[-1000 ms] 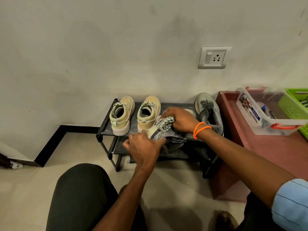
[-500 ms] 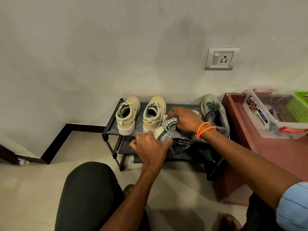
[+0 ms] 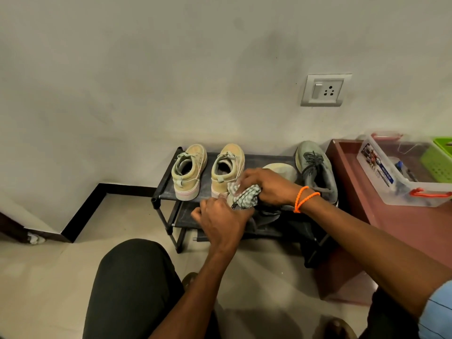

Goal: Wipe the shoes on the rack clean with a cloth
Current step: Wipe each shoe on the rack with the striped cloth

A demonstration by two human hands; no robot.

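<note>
Right hand (image 3: 266, 185) gripping checked cloth (image 3: 245, 195), rubbing grey shoe (image 3: 267, 215); left hand (image 3: 221, 221) clasping it. Beige pair (image 3: 188, 171), second grey shoe (image 3: 316, 168) waiting on rack (image 3: 168, 177); progress probably midway.

I count four shoes on the rack (image 3: 168, 177): two tan sneakers (image 3: 188, 171) (image 3: 227, 167), one grey sneaker (image 3: 316, 170) at the right, and one grey shoe (image 3: 266, 216) held between my two hands (image 3: 222, 221) (image 3: 266, 183). One checked cloth (image 3: 244, 195). On the counter (image 3: 401, 223), one clear box (image 3: 401, 170), one green basket (image 3: 439, 159). One wall socket (image 3: 324, 90).
</note>
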